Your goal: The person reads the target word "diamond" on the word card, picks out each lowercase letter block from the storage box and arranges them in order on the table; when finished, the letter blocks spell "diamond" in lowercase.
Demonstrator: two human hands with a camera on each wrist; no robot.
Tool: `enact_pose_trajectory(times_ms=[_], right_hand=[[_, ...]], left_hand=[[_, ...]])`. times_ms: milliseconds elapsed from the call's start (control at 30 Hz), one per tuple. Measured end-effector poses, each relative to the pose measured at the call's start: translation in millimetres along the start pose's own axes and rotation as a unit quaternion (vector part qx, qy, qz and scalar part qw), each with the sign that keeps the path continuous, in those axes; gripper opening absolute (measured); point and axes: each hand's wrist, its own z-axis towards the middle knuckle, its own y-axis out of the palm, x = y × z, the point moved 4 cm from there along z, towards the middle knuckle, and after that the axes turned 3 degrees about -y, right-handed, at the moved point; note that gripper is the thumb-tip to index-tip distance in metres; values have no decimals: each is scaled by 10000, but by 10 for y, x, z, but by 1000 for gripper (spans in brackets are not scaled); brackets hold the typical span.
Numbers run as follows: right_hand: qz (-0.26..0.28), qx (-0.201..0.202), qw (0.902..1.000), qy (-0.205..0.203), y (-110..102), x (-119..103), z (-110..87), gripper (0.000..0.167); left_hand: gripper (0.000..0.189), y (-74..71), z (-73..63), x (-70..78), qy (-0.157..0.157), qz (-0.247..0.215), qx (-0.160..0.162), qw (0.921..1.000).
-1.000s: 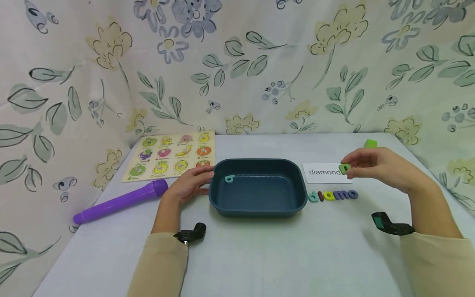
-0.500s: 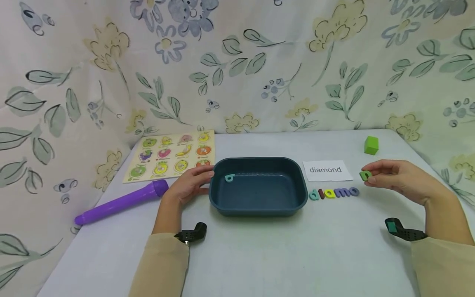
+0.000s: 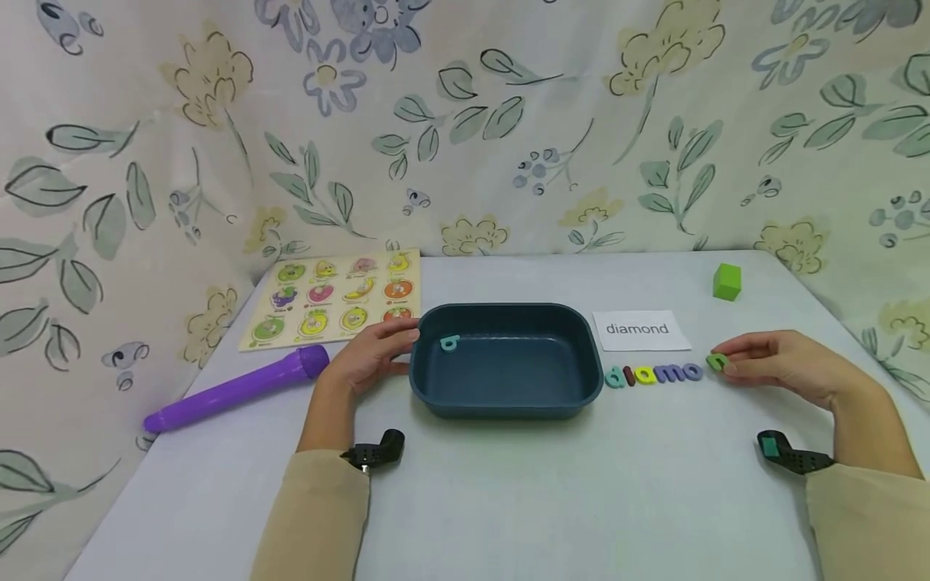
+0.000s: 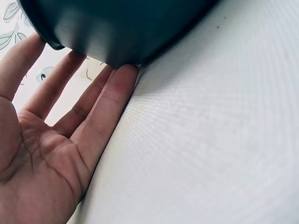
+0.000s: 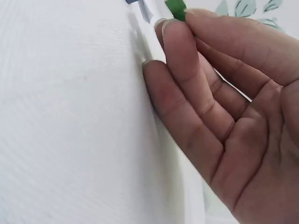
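Note:
My right hand (image 3: 792, 367) pinches a green letter n (image 3: 717, 361) between thumb and fingers, just right of a row of letters reading d, l, a, m, o. In that row the purple o (image 3: 693, 372) is nearest to it. The right wrist view shows the green letter's edge (image 5: 176, 8) at the thumb tip. My left hand (image 3: 369, 355) touches the left side of a dark blue tray (image 3: 506, 409), its fingers extended against the wall (image 4: 112, 37). Inside the tray lies one teal letter (image 3: 450, 344). Behind the row is a white card (image 3: 643, 331) printed "diamond".
A green block (image 3: 726, 282) stands at the back right. On the left lie a purple stick with a thick end (image 3: 240, 389) and a fruit picture board (image 3: 334, 298). A floral curtain (image 3: 465, 129) hangs behind the white table (image 3: 545, 500).
My right hand has carried the green n from over the card's right side, rightward and then down toward the end of the letter row. The left hand stays on the tray.

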Motion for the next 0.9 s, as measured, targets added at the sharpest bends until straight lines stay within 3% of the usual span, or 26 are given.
enact_pose_trajectory(times_ms=[333, 900], right_hand=[[-931, 94, 9950, -335, 48, -91, 25, 47], [-1057, 186, 9942, -91, 22, -28, 55, 49]], left_hand=[[56, 7, -5, -32, -49, -52, 28, 10000], [57, 15, -9, 11, 9, -87, -54, 9999]])
